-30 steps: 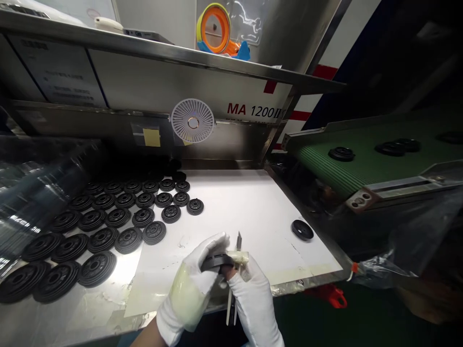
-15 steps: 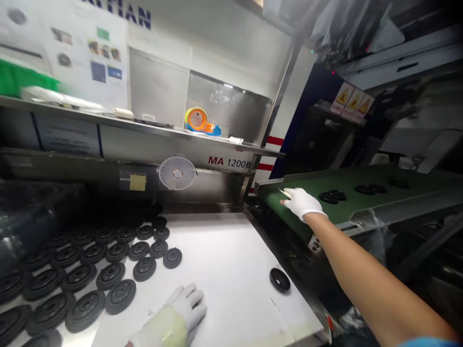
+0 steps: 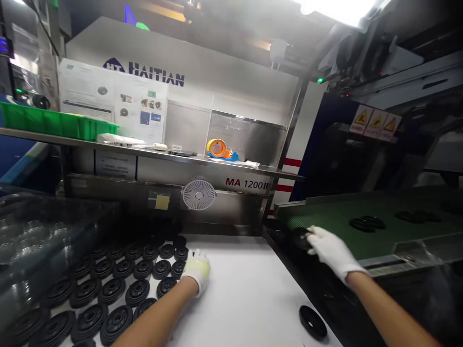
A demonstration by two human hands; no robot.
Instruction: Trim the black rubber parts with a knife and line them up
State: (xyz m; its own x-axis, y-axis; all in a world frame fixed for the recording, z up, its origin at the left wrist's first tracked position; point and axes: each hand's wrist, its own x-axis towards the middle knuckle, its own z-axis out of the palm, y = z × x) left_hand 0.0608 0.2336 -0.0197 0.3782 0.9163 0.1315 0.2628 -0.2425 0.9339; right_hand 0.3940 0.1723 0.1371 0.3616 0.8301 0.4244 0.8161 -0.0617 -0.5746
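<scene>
My left hand [image 3: 197, 271], in a whitish glove with a yellowish patch, is over the white table top at the right edge of the rows of black wheels [image 3: 137, 291]. Its fingers point away from me and look apart; whether they touch the nearest wheel I cannot tell. At the near end of the green conveyor belt [image 3: 333, 212], my right hand [image 3: 334, 253], also in a white glove, is closed on a dark round wheel [image 3: 301, 237], which is blurred. A single black wheel [image 3: 313, 323] lies apart near the table's right edge.
More black wheels [image 3: 367, 223] lie on the belt. Clear plastic trays [image 3: 32, 241] stand at the left. Above the table runs a metal shelf [image 3: 213, 164] with a green bin [image 3: 54, 123] and an orange tape roll [image 3: 218, 148]. A small white fan [image 3: 198, 193] hangs below it.
My view has tilted up and turned left. My left hand has moved forward to the far wheels. My right hand has come back to the belt's end, now with a dark wheel at its fingers.
</scene>
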